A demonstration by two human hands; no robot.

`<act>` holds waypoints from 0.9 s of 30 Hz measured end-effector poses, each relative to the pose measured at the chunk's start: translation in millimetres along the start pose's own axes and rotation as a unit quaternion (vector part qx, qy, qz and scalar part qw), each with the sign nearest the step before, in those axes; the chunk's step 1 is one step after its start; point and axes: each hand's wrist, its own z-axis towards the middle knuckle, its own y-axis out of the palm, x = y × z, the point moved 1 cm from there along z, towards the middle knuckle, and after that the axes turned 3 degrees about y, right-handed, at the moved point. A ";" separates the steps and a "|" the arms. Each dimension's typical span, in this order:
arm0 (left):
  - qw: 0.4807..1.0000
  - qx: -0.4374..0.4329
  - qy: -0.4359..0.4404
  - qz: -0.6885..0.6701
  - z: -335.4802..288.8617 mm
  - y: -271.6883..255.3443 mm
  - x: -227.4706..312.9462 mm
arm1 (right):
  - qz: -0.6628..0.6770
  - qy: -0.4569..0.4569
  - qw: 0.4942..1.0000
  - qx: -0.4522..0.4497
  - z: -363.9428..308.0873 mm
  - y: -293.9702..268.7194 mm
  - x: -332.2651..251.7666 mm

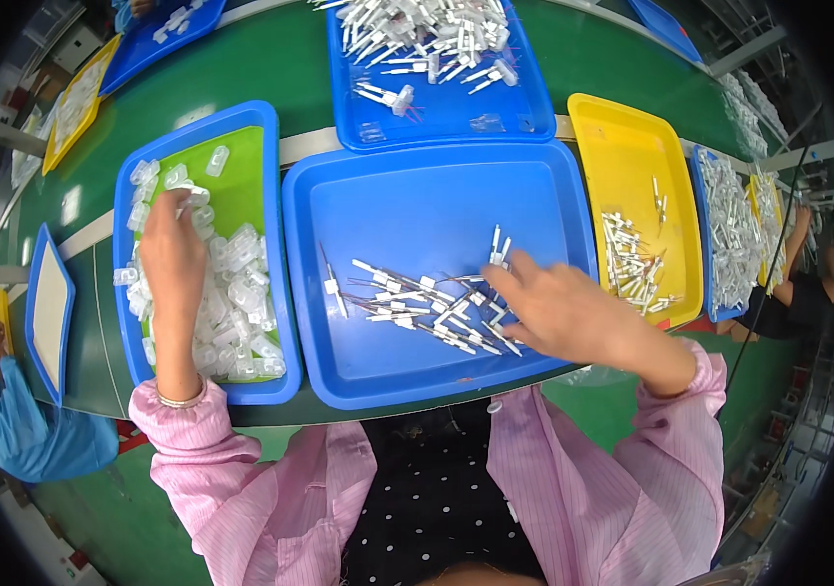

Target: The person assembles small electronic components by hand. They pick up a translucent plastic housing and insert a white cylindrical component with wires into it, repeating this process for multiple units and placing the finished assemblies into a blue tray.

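Observation:
My left hand (pixel 175 256) reaches into a blue tray with a green liner (pixel 246 166). Its fingers are bent together around a small clear plastic housing (pixel 198 197); the fingertips are partly hidden. More clear housings (pixel 241 303) lie heaped beside the wrist. Over the right side of a wide blue tray (pixel 388 215), my right hand (pixel 559 308) has its thumb and forefinger apart. Its fingertips are at a loose pile of thin white stick-shaped parts with dark wires (pixel 427 303). One white part (pixel 500 244) stands out just beyond the forefinger.
A yellow tray (pixel 632 146) to the right holds similar white parts. Behind, another blue tray (pixel 437 107) carries a heap of white parts with clear pieces. Farther right is a filled blue tray (pixel 727 234). Other people's arms (pixel 798 234) show at the sides.

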 end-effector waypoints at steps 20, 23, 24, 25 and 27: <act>0.696 -0.129 -0.188 -0.681 14.3 23.8 100.7 | -0.024 0.048 0.955 0.293 60.8 29.2 4.3; 0.639 -0.159 -0.237 -0.715 11.5 29.1 113.8 | -0.080 0.057 0.951 0.293 52.8 21.6 3.3; 0.625 -0.163 -0.246 -0.723 10.3 31.2 115.2 | -0.109 0.070 0.949 0.289 45.3 15.6 1.4; 0.614 -0.165 -0.256 -0.729 9.0 32.0 114.6 | -0.108 0.067 0.950 0.287 36.8 9.6 -0.5; 0.596 -0.175 -0.266 -0.737 8.3 34.2 113.9 | -0.084 0.065 0.947 0.302 19.3 -9.0 -4.1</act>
